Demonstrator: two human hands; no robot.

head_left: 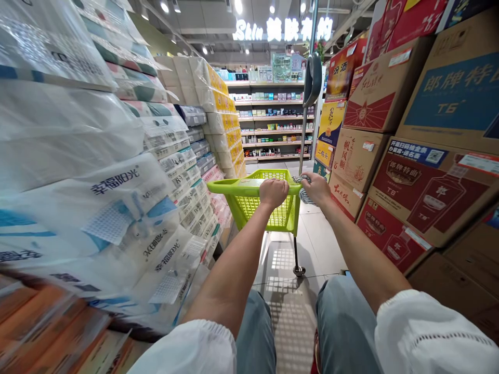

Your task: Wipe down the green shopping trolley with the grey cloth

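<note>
A lime-green shopping cart [253, 183] stands in front of me, its lattice basket showing no goods that I can make out. My left hand [274, 192] is closed around the cart's handle. At the handle's right end, my right hand [317, 189] is closed on a black-and-white striped cloth [306, 197] beside the cart's corner. Whether those fingers also grip the handle is hidden. A thin metal pole [304, 130] rises just beyond my right hand, with a grey loop-shaped part [312, 80] high on it.
Plastic-wrapped tissue packs [117, 208] are stacked close on the left. Cardboard liquor cartons [432, 182] line the right. A tiled floor [317, 234] runs between them towards shelves of small products [273, 111] under a lit sign [283, 29].
</note>
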